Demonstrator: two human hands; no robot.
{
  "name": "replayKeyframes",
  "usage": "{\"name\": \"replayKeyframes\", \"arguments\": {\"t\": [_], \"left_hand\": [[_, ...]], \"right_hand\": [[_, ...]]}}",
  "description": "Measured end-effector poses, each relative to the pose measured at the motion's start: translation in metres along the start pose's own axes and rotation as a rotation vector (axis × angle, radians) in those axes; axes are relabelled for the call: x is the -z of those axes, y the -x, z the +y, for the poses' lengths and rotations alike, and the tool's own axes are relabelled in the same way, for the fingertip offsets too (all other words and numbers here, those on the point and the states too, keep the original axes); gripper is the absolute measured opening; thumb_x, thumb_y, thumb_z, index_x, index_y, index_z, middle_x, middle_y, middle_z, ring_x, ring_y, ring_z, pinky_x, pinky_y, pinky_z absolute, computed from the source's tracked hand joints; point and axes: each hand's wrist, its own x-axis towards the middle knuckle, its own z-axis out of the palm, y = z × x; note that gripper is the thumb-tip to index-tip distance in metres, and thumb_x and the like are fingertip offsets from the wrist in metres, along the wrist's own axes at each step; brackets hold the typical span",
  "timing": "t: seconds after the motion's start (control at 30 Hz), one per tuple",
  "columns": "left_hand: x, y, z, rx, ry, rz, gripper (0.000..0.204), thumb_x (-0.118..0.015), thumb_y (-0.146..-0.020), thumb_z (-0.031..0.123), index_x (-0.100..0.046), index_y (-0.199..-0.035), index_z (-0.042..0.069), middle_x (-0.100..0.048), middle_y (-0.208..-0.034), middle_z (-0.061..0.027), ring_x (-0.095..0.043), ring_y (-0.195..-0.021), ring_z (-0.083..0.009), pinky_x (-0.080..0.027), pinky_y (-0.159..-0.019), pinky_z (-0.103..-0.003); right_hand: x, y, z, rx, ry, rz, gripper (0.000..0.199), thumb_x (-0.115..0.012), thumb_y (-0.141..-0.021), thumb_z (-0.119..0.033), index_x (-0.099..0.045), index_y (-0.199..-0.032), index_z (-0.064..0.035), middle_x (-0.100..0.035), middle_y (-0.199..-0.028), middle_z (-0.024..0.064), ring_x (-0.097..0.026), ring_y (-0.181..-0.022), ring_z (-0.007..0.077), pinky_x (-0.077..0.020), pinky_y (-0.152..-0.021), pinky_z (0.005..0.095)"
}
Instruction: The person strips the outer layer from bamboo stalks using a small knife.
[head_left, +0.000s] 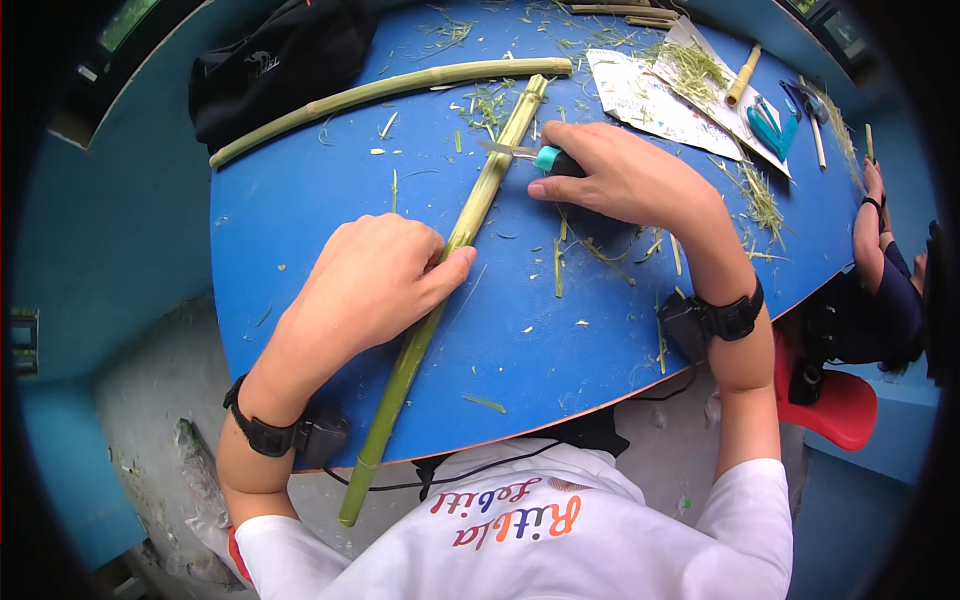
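Observation:
A green bamboo stick (405, 375) slants across the blue table, its near end jutting past the front edge. Its far half is pale where the green skin is scraped off. My left hand (375, 270) is closed round the middle of the stick, thumb along its side. In my right hand (610, 170) is a knife (548, 160) with a black and teal handle. The knife's blade lies across the peeled part, near the far end. Thin green shavings (488, 108) are scattered around that end.
A long bamboo stick (390, 84) lies across the back beside a black bag (285, 65). Printed sheets (640, 98), a teal tool (770, 130) and a short bamboo piece (743, 75) lie at the back right. Another person (880, 280) sits at the right by a red chair (830, 408).

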Motion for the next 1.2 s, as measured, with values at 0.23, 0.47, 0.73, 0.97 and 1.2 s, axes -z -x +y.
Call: {"name": "replayKeyframes", "arguments": {"t": [0.23, 0.47, 0.73, 0.97, 1.2], "left_hand": [[-0.002, -0.002, 0.000, 0.000, 0.039, 0.050, 0.048, -0.053, -0.087, 0.036, -0.055, -0.059, -0.004, -0.045, -0.048, -0.0172, -0.047, -0.047, -0.0331, -0.036, -0.049, -0.040], [-0.001, 0.001, 0.000, 0.012, 0.025, 0.038, 0.046, -0.061, -0.079, 0.038, -0.055, -0.057, -0.002, -0.047, -0.048, -0.0162, -0.046, -0.046, -0.0318, -0.036, -0.048, -0.039], [0.007, -0.031, 0.008, -0.028, -0.037, 0.021, 0.040, -0.054, -0.082, 0.031, -0.058, -0.065, -0.005, -0.050, -0.053, -0.0180, -0.049, -0.051, -0.0341, -0.040, -0.053, -0.041], [0.030, -0.088, 0.004, -0.226, 0.065, -0.267, 0.043, -0.049, -0.088, 0.033, -0.059, -0.070, -0.005, -0.053, -0.058, -0.0155, -0.054, -0.054, -0.0257, -0.042, -0.056, -0.038], [0.026, -0.125, -0.016, -0.206, 0.669, -0.678, 0.041, -0.046, -0.094, 0.036, -0.049, -0.066, 0.006, -0.045, -0.049, 0.0019, -0.044, -0.041, -0.0049, -0.034, -0.038, -0.021]], "right_hand": [[-0.003, -0.005, -0.004, -0.003, 0.028, 0.018, 0.028, -0.051, -0.086, -0.023, -0.057, -0.092, 0.0037, -0.060, -0.081, 0.0238, -0.057, -0.081, 0.0397, -0.0440, -0.072, 0.0457], [-0.002, -0.004, -0.007, 0.027, 0.048, 0.052, 0.029, -0.051, -0.087, -0.024, -0.057, -0.093, 0.0039, -0.060, -0.082, 0.0239, -0.057, -0.081, 0.0398, -0.0439, -0.072, 0.0455], [-0.002, 0.002, -0.003, 0.022, 0.071, 0.108, 0.031, -0.051, -0.088, -0.025, -0.057, -0.094, 0.0041, -0.060, -0.082, 0.0240, -0.057, -0.081, 0.0398, -0.0438, -0.072, 0.0454], [0.007, -0.003, 0.008, -0.023, 0.093, 0.181, 0.032, -0.050, -0.088, -0.026, -0.057, -0.095, 0.0042, -0.060, -0.083, 0.0240, -0.057, -0.081, 0.0398, -0.0437, -0.072, 0.0453], [0.014, 0.006, 0.021, -0.106, 0.123, 0.263, 0.033, -0.050, -0.089, -0.027, -0.056, -0.096, 0.0044, -0.060, -0.083, 0.0241, -0.057, -0.082, 0.0398, -0.0437, -0.072, 0.0452]]}}
